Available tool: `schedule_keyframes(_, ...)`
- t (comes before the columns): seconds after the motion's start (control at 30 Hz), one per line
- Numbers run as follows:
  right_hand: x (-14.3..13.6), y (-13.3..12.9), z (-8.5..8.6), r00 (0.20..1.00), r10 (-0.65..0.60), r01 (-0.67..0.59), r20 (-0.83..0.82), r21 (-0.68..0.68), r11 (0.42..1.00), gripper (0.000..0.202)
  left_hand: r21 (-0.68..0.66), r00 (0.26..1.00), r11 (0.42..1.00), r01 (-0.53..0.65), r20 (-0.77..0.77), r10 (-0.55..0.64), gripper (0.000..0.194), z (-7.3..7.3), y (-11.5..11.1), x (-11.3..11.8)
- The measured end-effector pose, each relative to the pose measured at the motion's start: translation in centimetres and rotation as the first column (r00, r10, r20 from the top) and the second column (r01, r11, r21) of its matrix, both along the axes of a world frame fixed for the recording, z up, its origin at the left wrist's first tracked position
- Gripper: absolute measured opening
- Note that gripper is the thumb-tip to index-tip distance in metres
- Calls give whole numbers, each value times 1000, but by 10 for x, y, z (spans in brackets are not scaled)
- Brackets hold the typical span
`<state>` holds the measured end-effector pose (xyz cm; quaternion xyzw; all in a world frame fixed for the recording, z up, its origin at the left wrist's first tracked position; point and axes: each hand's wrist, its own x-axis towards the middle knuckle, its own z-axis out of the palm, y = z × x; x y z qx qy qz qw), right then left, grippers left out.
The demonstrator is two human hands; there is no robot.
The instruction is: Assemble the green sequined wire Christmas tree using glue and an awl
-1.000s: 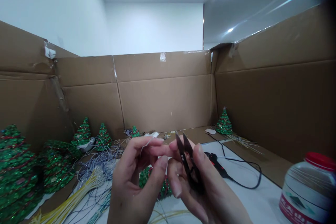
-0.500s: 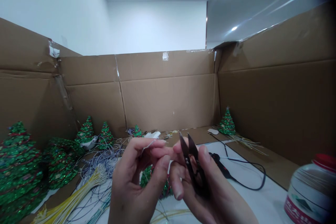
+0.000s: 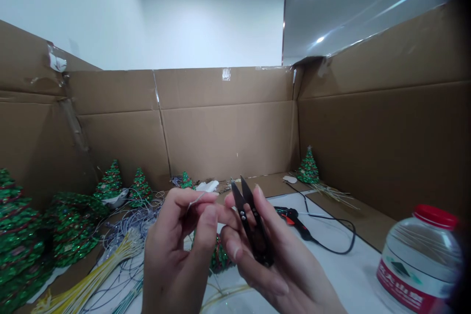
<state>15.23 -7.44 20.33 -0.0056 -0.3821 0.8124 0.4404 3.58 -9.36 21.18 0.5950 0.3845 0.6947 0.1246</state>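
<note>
Near the centre, my left hand (image 3: pixel 180 245) pinches a thin pale wire (image 3: pixel 196 199) between thumb and fingers. My right hand (image 3: pixel 272 250) holds dark thread snips (image 3: pixel 252 225) with their blades pointing up and slightly parted. The fingertips of both hands meet or nearly meet beside the blades. Behind and below them, partly hidden, lies a green tinsel piece with red bits (image 3: pixel 220 256). Yellow wires (image 3: pixel 228 294) lie on the white surface under the hands.
Green tinsel trees (image 3: pixel 73 228) stand at the left, by tangled purple wire (image 3: pixel 130 225) and a yellow wire bundle (image 3: pixel 95 274). A small tree (image 3: pixel 308 168), a black-corded tool (image 3: pixel 300 223) and a red-lidded jar (image 3: pixel 419 260) are at right. Cardboard walls (image 3: pixel 228 132) surround the table.
The view has shifted slightly, so most things appear further left. My right fingers have curled round the snips, whose blades now tilt more to the left. My left hand keeps its pinch.
</note>
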Motion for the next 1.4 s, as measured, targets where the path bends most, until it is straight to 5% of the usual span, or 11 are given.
schedule_keyframes(0.27, -1, 1, -2, 1000, 30, -30, -2, -9, 1000, 32, 24, 999, 1000, 8, -38, -7, 8, -2, 0, 0)
schedule_keyframes(0.53, -2, 3, -3, 1000, 7, -9, -21, -78, 997, 34, 9, 992, 992, -122, -31, 122, 14, -3, -1, 6)
schedule_keyframes(0.83, -3, -1, -2, 998, -65, 65, -1, 6, 998, 29, -6, 996, 998, -63, -69, 62, 10, -2, 0, 0)
schedule_keyframes(1.4, -5, 4, -1, 987, -159, 161, 26, -77, 984, 26, -21, 998, 999, -50, -43, 50, 11, -1, 0, 6)
